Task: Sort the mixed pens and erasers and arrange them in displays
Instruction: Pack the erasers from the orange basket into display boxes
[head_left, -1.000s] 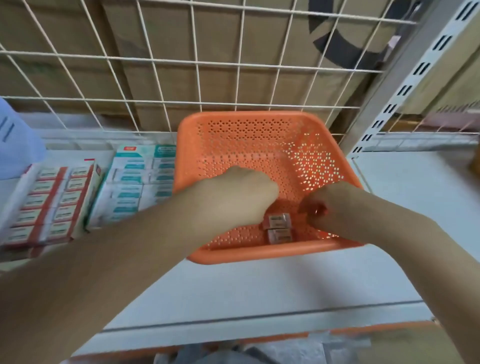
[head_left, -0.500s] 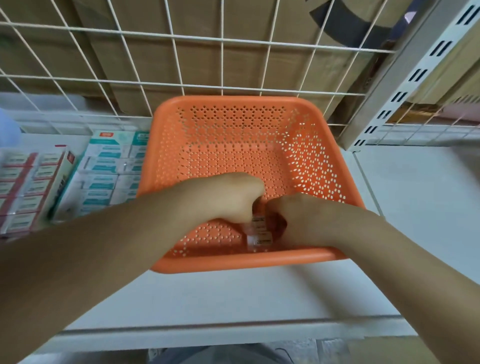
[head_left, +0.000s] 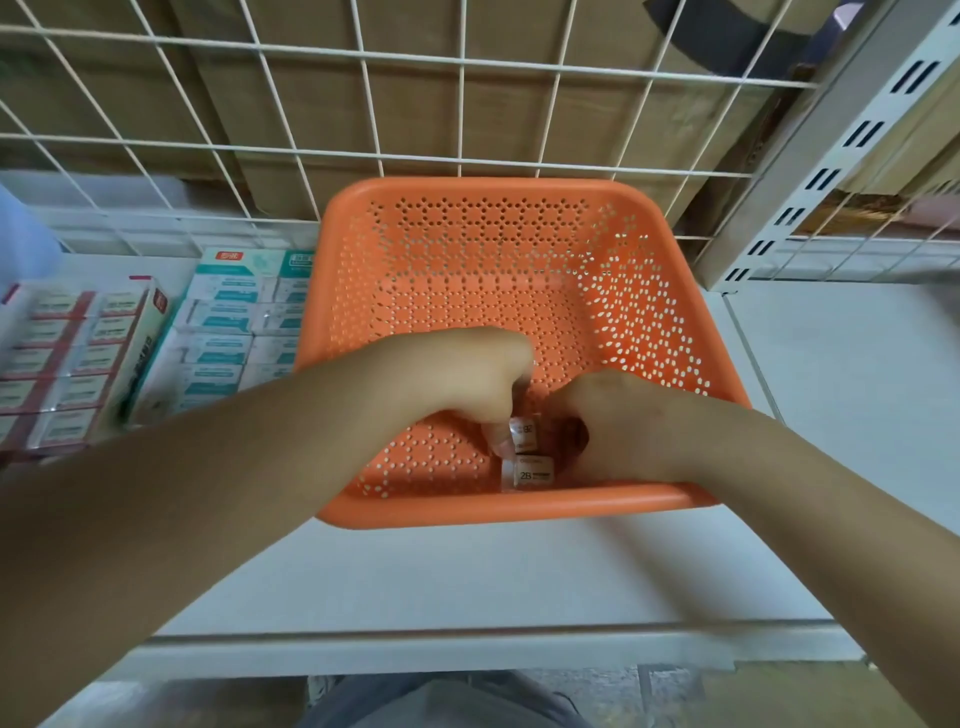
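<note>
shelf (head_left: 467, 571): white, carries everything.
red-trimmed box (head_left: 78, 358): left edge of the shelf, open, rows of small packs inside, blurred.
teal boxes (head_left: 223, 322): just right of the red-trimmed box, touching the basket's left wall, near the shelf's back edge.
orange basket (head_left: 467, 184): perforated, mid-shelf, its back rim against the wire grid (head_left: 462, 109).
left hand (head_left: 467, 379): inside the basket, knuckles up, fingers curled down and together, fingertips (head_left: 493, 441) against the left side of the upper eraser.
upper eraser (head_left: 523, 434): in the basket by its front wall, between the two hands, its sleeve print facing up but turned sideways.
lower eraser (head_left: 531, 472): lies flat on the basket floor against the front wall, touching the upper eraser, "2B" readable.
right hand (head_left: 613, 421): in the basket just right of both erasers, fingers curled inward. Cannot tell whether they clamp anything, as the contact is hidden.
upright post (head_left: 810, 156): slotted metal, back right corner of the shelf.
change vs 1.0 s ago: the right hand has moved left from the basket's right side and now sits beside the erasers. The left hand stays over them.
change vs 0.5 s ago: the hands are barely shifted, and more of the two erasers shows between them.
</note>
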